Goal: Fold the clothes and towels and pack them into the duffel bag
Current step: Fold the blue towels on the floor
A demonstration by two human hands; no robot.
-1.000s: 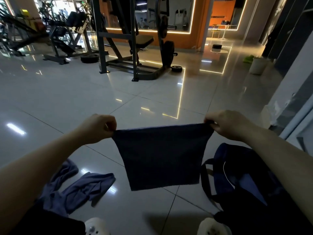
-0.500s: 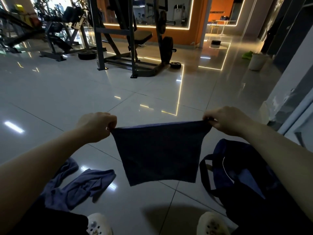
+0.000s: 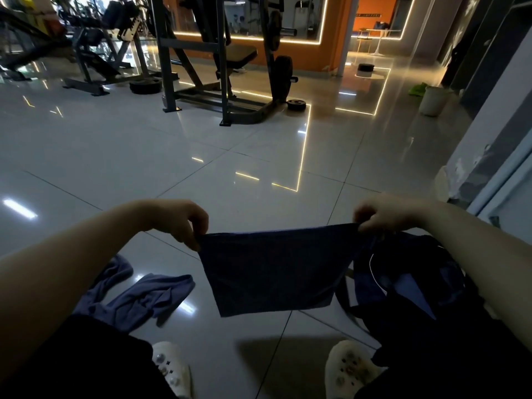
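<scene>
Holding a dark navy towel (image 3: 273,269) up by its two top corners, left hand (image 3: 180,218) pinching one corner, right hand (image 3: 387,213) pinching the other. Hanging flat and smooth as a near-square panel, top edge pulled taut, lower edge dangling clear of the tiled floor (image 3: 144,156). Overlapping the left side of the open navy duffel bag (image 3: 417,298). Lying crumpled well left of the bag, a bluish-grey garment (image 3: 138,298).
</scene>
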